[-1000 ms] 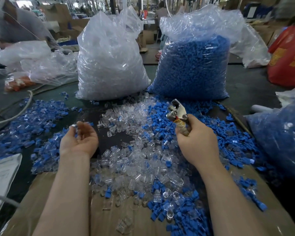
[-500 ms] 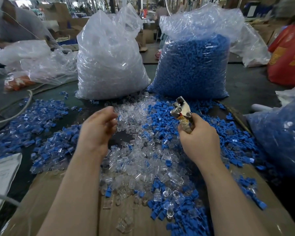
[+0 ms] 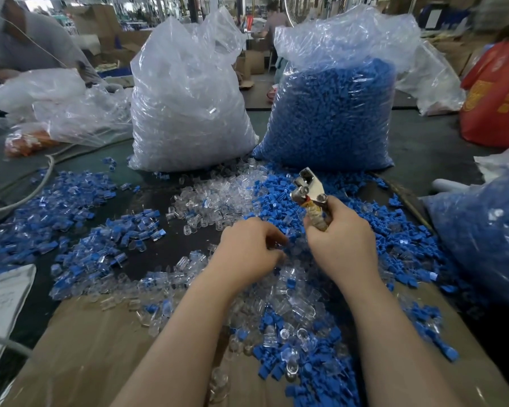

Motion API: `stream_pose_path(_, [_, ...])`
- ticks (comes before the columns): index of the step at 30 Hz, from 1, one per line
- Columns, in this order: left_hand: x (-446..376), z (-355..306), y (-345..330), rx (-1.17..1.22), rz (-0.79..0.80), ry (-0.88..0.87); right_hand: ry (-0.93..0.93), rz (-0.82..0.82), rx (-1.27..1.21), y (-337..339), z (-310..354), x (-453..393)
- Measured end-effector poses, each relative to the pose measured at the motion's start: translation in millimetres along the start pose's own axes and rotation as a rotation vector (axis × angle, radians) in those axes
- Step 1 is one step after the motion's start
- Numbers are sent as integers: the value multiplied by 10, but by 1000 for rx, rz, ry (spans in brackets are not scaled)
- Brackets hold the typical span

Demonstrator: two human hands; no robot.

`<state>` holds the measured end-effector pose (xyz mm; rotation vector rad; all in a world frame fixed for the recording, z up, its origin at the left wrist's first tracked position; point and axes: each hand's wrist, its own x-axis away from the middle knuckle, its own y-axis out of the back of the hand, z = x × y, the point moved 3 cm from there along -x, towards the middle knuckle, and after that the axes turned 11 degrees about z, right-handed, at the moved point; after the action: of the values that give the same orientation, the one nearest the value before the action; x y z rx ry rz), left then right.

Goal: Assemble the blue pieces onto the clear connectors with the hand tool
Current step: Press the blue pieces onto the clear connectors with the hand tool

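The right hand (image 3: 340, 242) grips the hand tool (image 3: 311, 193), fingers curled round its handle, metal head tilted up; just left of the tool, the left hand (image 3: 247, 248) reaches into the mixed heap — blue pieces (image 3: 274, 198) and clear connectors (image 3: 206, 201) — on the desk (image 3: 171, 248); whether its curled fingers pinch anything, I cannot tell.
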<state>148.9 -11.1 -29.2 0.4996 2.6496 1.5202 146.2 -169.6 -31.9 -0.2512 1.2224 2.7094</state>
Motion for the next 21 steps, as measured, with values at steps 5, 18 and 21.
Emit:
stream_pose_path(5, [-7,31,-28,52,-25,-4,1,1,2,-5,13,10])
stream_pose_path(18, [101,292,253,763,-226,42,-34,191,110,-30,-7,-37])
stream_pose_path(21, [112,279,255,797,-199,51,32,192,61,-67,65,-16])
